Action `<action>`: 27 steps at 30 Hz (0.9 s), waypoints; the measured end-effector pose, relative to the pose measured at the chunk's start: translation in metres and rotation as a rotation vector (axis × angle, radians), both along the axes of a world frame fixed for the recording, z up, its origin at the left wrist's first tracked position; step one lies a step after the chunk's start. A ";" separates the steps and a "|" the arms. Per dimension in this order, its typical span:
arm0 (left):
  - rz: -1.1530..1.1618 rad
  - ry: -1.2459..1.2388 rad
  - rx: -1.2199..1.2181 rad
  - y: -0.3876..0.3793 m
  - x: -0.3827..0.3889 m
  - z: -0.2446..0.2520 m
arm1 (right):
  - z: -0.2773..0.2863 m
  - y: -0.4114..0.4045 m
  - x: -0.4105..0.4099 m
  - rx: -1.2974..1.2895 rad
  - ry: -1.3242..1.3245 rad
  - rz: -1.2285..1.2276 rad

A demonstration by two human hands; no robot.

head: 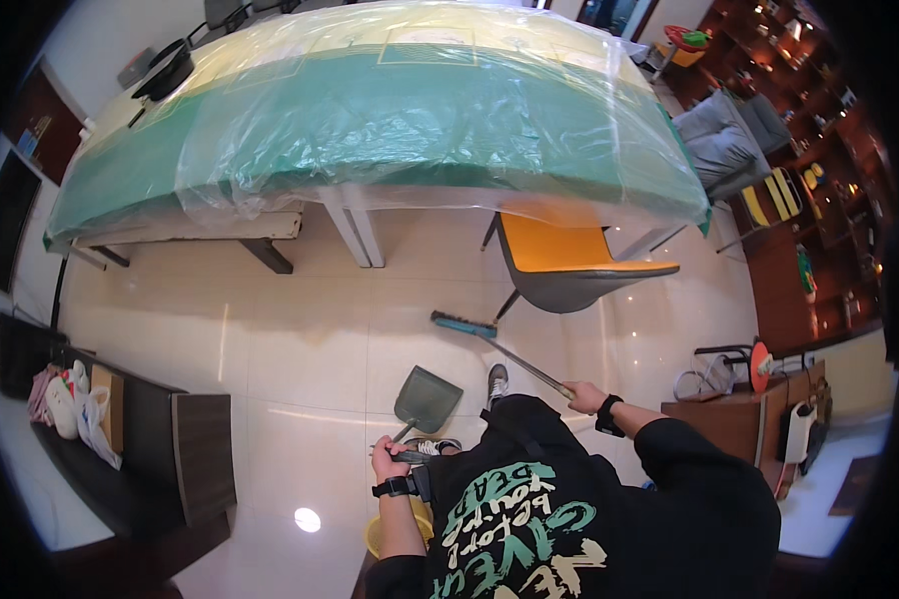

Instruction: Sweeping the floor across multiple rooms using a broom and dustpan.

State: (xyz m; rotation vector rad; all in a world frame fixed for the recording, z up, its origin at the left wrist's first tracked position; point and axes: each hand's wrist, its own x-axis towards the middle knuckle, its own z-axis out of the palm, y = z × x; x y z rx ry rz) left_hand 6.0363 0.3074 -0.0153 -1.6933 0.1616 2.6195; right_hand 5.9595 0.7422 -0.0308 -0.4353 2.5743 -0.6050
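Observation:
My right hand (586,397) grips the upper part of a long-handled broom (528,365). Its blue head with dark bristles (464,325) rests on the tiled floor, close to a leg of the orange-seated chair (562,247). Lower left, my left hand (389,458) is closed around the handle of a grey-green dustpan (428,400). The pan lies in front of my left shoe, its wide edge pointing away from me. No litter can be made out on the pan at this distance.
A long table (419,127) under a green cloth and clear plastic spans the far side, with a bench (195,228) beneath. A black sofa (142,479) stands left, a wooden cabinet (719,430) right. A yellow basket (377,535) sits by my left forearm.

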 end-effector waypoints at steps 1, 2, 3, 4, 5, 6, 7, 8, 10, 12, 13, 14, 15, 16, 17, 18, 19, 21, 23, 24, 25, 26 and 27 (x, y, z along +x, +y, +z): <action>-0.030 -0.008 -0.017 -0.011 0.003 -0.007 | -0.009 -0.009 0.013 -0.006 0.038 -0.072; -0.058 -0.015 -0.034 -0.020 0.006 -0.015 | -0.007 -0.024 0.025 0.002 0.045 -0.083; -0.076 -0.057 -0.028 -0.025 0.006 -0.024 | -0.001 -0.045 0.031 0.055 -0.162 -0.254; -0.085 -0.044 -0.020 -0.023 0.005 -0.034 | 0.005 -0.056 0.036 0.103 -0.366 -0.436; -0.157 -0.035 -0.120 -0.024 0.006 -0.034 | 0.003 -0.066 0.040 0.115 -0.438 -0.405; -0.226 -0.025 -0.221 -0.023 0.005 -0.034 | 0.001 -0.074 0.040 0.127 -0.509 -0.372; -0.203 -0.059 -0.275 -0.018 0.002 -0.035 | 0.006 -0.069 0.040 0.149 -0.536 -0.327; -0.201 -0.058 -0.282 -0.026 0.005 -0.038 | 0.032 -0.082 0.034 0.119 -0.588 -0.331; -0.200 -0.037 -0.321 -0.034 0.009 -0.051 | 0.056 -0.088 0.029 0.086 -0.720 -0.323; -0.196 -0.081 -0.337 -0.051 0.004 -0.050 | 0.062 -0.090 0.020 0.022 -0.819 -0.375; -0.190 -0.042 -0.295 -0.061 0.002 -0.051 | 0.071 -0.095 0.015 -0.037 -0.850 -0.390; -0.182 -0.004 -0.253 -0.071 -0.001 -0.051 | 0.080 -0.101 0.008 -0.095 -0.883 -0.402; -0.162 0.007 -0.172 -0.080 -0.002 -0.044 | 0.088 -0.110 0.001 -0.122 -0.876 -0.446; -0.158 0.007 -0.168 -0.084 -0.008 -0.039 | 0.087 -0.107 -0.011 -0.116 -0.875 -0.445; -0.136 0.043 -0.163 -0.090 -0.009 -0.033 | 0.082 -0.105 -0.020 -0.196 -0.935 -0.520; -0.108 0.077 -0.161 -0.096 -0.012 -0.026 | 0.081 -0.108 -0.033 -0.275 -0.997 -0.591; -0.098 0.072 -0.179 -0.099 -0.015 -0.020 | 0.081 -0.110 -0.047 -0.215 -0.924 -0.594; -0.010 0.052 -0.160 -0.105 -0.022 -0.011 | 0.084 -0.114 -0.078 -0.276 -0.880 -0.646; 0.081 0.081 -0.136 -0.114 -0.029 -0.011 | 0.080 -0.118 -0.109 -0.276 -0.874 -0.643; 0.104 0.075 -0.143 -0.119 -0.033 -0.013 | 0.073 -0.118 -0.126 -0.266 -0.824 -0.652; 0.094 0.061 -0.140 -0.123 -0.037 -0.013 | 0.066 -0.120 -0.144 -0.258 -0.774 -0.658; 0.088 0.049 -0.140 -0.128 -0.044 -0.011 | 0.054 -0.126 -0.163 -0.254 -0.783 -0.629; 0.118 0.045 -0.150 -0.131 -0.049 -0.013 | 0.043 -0.133 -0.180 -0.162 -0.628 -0.618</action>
